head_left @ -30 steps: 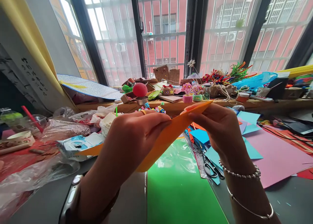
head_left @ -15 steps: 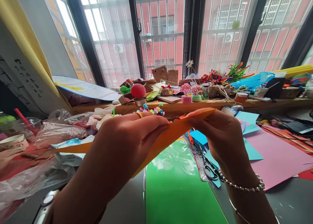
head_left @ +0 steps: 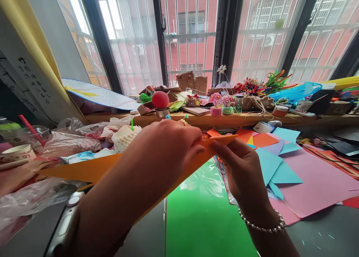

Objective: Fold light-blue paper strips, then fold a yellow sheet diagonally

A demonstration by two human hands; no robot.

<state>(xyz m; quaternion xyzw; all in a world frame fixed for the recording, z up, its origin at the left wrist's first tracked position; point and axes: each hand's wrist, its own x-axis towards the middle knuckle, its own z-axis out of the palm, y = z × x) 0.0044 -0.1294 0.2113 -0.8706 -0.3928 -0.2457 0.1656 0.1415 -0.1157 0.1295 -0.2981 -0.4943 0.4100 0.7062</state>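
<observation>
A folded sheet of orange paper point(head_left: 81, 168) is held in the air over the table, its long pointed end stretching out to the left behind my forearm. My left hand point(head_left: 171, 144), with a ring and a watch at the wrist, pinches the paper's upper edge near the middle. Close beside it, my right hand point(head_left: 241, 163), wearing a beaded bracelet, grips the paper near its right-hand tip between thumb and fingers. Part of the sheet is hidden behind my left hand and arm. Beneath lies a glossy green mat point(head_left: 202, 216).
Pink paper point(head_left: 322, 178) and turquoise paper pieces point(head_left: 269, 163) lie to the right. Plastic bags point(head_left: 73, 141) and a paper cup point(head_left: 18, 153) crowd the left. Along the window ledge stand a red ball point(head_left: 160, 99), crocheted flower pots point(head_left: 215, 110) and pipe cleaners point(head_left: 252, 85).
My left hand has slid right along the paper, closer to the right hand, which has shifted left. More of the orange sheet shows on the left, and the turquoise pieces are more exposed.
</observation>
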